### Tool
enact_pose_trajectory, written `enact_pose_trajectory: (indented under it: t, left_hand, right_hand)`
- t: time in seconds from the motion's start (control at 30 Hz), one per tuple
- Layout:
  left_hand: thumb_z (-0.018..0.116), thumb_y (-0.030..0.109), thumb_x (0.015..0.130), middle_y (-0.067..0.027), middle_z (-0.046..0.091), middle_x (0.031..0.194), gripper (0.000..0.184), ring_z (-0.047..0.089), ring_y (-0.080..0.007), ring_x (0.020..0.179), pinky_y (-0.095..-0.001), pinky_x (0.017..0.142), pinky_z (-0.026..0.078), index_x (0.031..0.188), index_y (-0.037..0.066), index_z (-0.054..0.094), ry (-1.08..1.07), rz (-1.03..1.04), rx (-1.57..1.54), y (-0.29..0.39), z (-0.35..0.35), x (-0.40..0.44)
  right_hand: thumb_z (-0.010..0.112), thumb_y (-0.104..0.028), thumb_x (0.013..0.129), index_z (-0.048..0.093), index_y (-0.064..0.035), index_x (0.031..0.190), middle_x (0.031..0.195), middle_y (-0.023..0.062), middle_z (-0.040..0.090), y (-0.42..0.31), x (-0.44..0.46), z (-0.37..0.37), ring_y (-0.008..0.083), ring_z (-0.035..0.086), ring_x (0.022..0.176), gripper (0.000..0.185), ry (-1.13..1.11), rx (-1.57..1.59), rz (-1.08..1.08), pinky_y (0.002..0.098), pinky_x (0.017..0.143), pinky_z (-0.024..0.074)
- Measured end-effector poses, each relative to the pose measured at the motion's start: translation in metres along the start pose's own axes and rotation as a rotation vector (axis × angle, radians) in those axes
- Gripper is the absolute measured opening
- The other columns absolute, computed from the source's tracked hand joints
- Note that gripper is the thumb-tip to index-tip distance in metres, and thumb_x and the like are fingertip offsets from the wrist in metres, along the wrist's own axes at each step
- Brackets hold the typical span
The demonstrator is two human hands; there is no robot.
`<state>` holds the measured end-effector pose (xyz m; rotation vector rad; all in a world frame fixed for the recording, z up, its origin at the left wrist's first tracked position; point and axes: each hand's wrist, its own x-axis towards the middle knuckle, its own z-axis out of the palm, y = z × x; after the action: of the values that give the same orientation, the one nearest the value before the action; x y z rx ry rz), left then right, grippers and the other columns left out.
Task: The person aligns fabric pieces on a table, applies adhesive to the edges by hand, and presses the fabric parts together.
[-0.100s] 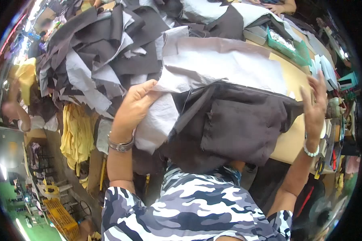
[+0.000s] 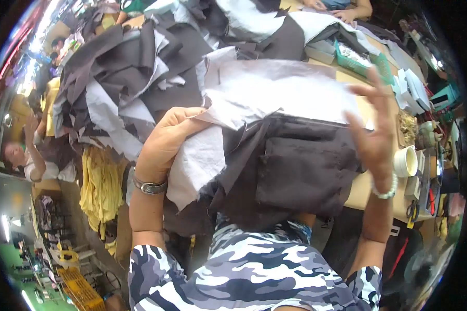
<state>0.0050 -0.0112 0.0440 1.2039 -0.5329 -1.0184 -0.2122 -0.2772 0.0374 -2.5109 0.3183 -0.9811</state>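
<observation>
My left hand (image 2: 170,136), with a watch on its wrist, pinches the edge of a fabric piece at its upper left. The piece shows a pale side (image 2: 275,88) folded up and a dark side (image 2: 308,166) below, with a square pocket-like panel and frayed edges. My right hand (image 2: 372,132), wearing a pale bead bracelet, is raised at the right end of the fabric. Its fingers are spread and blurred by motion, and I see nothing held in them. The dark side hangs over the table's front edge toward my lap.
A large heap of dark and pale fabric pieces (image 2: 135,67) lies at the left. Yellow cloth (image 2: 99,181) hangs below it. At the right are a green basket (image 2: 383,67), a white cup (image 2: 405,161) and scissors (image 2: 412,211). Other people (image 2: 345,13) are at the back and left.
My right hand has moved left and inward, off the fabric's right end, with its fingers spread. My left hand keeps its pinch. The view has shifted slightly.
</observation>
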Motion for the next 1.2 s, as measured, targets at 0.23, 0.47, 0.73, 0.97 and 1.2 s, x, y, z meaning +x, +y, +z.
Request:
enact_pose_trajectory:
  t: [0.23, 0.47, 0.73, 0.97, 1.2]
  left_hand:
    - [0.058, 0.008, 0.087, -0.0071, 0.067, 0.091, 0.020, 0.065, -0.0100, 0.080, -0.0225, 0.071, 0.051, 0.103, -0.003, 0.063, -0.130, 0.079, -0.248, 0.056, 0.056, 0.035]
    - [0.061, 0.017, 0.091, -0.0049, 0.067, 0.089, 0.027, 0.064, -0.0076, 0.074, -0.0185, 0.059, 0.051, 0.111, -0.002, 0.060, -0.267, 0.194, -0.013, 0.070, 0.072, 0.081]
    - [0.064, 0.033, 0.087, -0.0073, 0.065, 0.103, 0.048, 0.062, -0.0124, 0.093, -0.0187, 0.077, 0.042, 0.119, -0.002, 0.057, -0.146, 0.665, 0.217, 0.076, 0.047, 0.081]
    - [0.062, 0.032, 0.088, -0.0082, 0.065, 0.104, 0.047, 0.062, -0.0137, 0.093, -0.0208, 0.079, 0.043, 0.120, -0.002, 0.057, -0.029, 0.700, 0.133, 0.103, 0.018, 0.129]
    - [0.059, 0.032, 0.090, -0.0090, 0.064, 0.106, 0.046, 0.062, -0.0149, 0.094, -0.0229, 0.081, 0.044, 0.120, -0.003, 0.056, 0.079, 0.716, 0.055, 0.112, -0.011, 0.124]
  right_hand:
    - [0.080, -0.025, 0.069, 0.012, 0.0052, 0.145, 0.139, 0.0270, 0.035, -0.055, 0.034, 0.065, 0.0339, 0.045, 0.124, 0.107, 0.065, 0.401, -0.427, 0.0416, 0.104, 0.0367]
    - [0.077, -0.009, 0.074, 0.004, -0.0002, 0.147, 0.109, 0.0191, 0.060, -0.069, 0.063, 0.065, 0.0227, 0.061, 0.100, 0.104, 0.437, 0.892, -0.180, 0.0320, 0.091, 0.0463]
    - [0.069, -0.016, 0.081, 0.026, 0.0054, 0.141, 0.144, 0.0207, 0.028, -0.049, 0.109, 0.030, 0.0285, 0.030, 0.132, 0.077, 0.407, 0.914, -0.071, 0.0349, 0.108, 0.0292]
    - [0.067, -0.009, 0.077, 0.028, 0.0085, 0.138, 0.122, 0.0168, 0.051, -0.030, 0.146, 0.049, 0.0188, 0.047, 0.118, 0.074, 0.497, 0.374, -0.445, 0.0292, 0.099, 0.0391]
    - [0.070, -0.042, 0.081, 0.035, 0.0027, 0.132, 0.095, 0.0190, 0.065, -0.010, 0.078, 0.025, 0.0311, 0.066, 0.088, 0.077, 0.151, 0.484, -0.025, 0.0359, 0.079, 0.0514]
